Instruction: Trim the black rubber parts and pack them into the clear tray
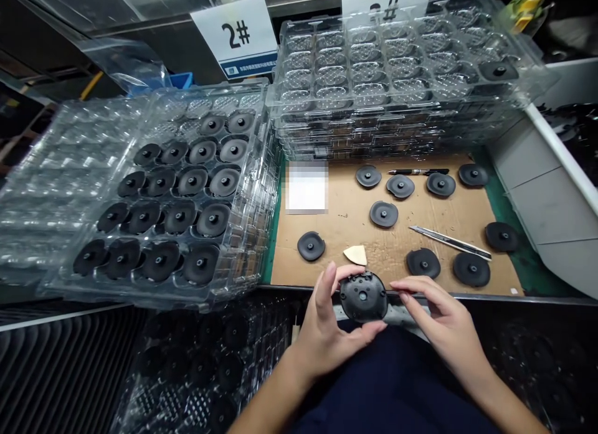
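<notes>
My left hand grips a black moulded disc by its edge, with the thumb on the near side. The disc has a small central hole and shows its ribbed underside. My right hand reaches in from the right, its fingertips at the disc's rim and apparently not gripping. Several similar discs, such as one, lie on a cardboard sheet beyond my hands. A cream scrap lies nearest my left hand. A clear plastic tray to the left holds rows of discs.
Stacked clear trays stand behind the cardboard, with a "2#" card at the back. A utility knife and a pen lie among the discs. A green mat edges the cardboard. More trays lie low in front.
</notes>
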Demonstrator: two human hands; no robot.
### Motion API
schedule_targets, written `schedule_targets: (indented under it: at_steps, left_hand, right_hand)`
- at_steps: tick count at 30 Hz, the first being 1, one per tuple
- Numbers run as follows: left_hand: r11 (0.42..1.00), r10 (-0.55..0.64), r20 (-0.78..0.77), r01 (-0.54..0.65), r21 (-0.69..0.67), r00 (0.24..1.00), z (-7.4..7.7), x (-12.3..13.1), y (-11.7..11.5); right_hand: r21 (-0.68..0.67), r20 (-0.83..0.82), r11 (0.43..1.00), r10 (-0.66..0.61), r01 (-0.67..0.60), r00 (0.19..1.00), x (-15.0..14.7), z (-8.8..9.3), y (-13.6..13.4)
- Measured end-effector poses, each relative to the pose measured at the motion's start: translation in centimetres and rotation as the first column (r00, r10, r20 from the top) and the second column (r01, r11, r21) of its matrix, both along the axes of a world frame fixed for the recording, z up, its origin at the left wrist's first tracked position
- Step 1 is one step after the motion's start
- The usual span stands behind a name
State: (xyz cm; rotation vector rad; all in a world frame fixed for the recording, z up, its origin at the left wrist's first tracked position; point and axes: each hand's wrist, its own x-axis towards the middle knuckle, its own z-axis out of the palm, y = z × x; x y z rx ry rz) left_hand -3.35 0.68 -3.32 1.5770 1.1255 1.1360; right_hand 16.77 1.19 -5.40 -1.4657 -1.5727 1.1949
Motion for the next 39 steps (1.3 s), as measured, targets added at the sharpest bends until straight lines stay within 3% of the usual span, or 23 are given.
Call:
schedule_targets:
  at_steps: [6,10,13,15,19,22,27,35,39]
  left_hand:
    - [0.999,-0.042,-0.053,0.041,-0.033,0.998,0.7,0.0,-0.5]
    - [0.994,-0.046,-0.005,0.046,-0.099,0.999,0.9,0.2,-0.8]
    - [0.974,-0.085,0.063,0.096,-0.204,0.994,1.0,0.3,-0.9]
    - [0.946,-0.112,0.126,0.145,-0.290,0.986,1.1,0.3,-0.9]
    - [0.880,-0.153,0.229,0.238,-0.411,0.961,1.2,0.8,-0.8]
    - [0.841,-0.163,0.286,0.285,-0.460,0.944,1.2,1.5,-0.5]
    - [0.811,-0.194,0.332,0.341,-0.476,0.923,1.4,2.7,0.2]
    - [0.832,-0.337,0.227,0.402,-0.383,0.914,1.0,4.3,1.1]
    - [0.824,-0.337,0.224,0.402,-0.399,0.914,0.8,5.1,1.4]
  right_hand:
    - [-0.070,-0.199,0.997,-0.029,0.016,0.980,0.0,2.5,-0.2]
    - [-0.129,-0.238,0.975,0.148,-0.183,0.960,-0.2,4.0,0.8]
    - [-0.236,-0.308,0.904,0.278,-0.357,0.910,-0.2,4.7,2.0]
    - [-0.302,-0.421,0.844,0.300,-0.444,0.856,-0.1,5.0,2.8]
    - [-0.374,-0.625,0.744,0.238,-0.553,0.743,0.5,5.0,3.4]
    - [-0.385,-0.698,0.718,0.185,-0.580,0.692,1.1,5.1,3.1]
    - [-0.414,-0.725,0.776,0.035,-0.476,0.688,2.4,5.0,1.9]
    - [-0.367,-0.655,0.913,-0.116,-0.180,0.747,4.9,3.9,-1.2]
    - [-0.183,-0.423,0.983,-0.070,-0.010,0.903,6.7,4.0,-3.1]
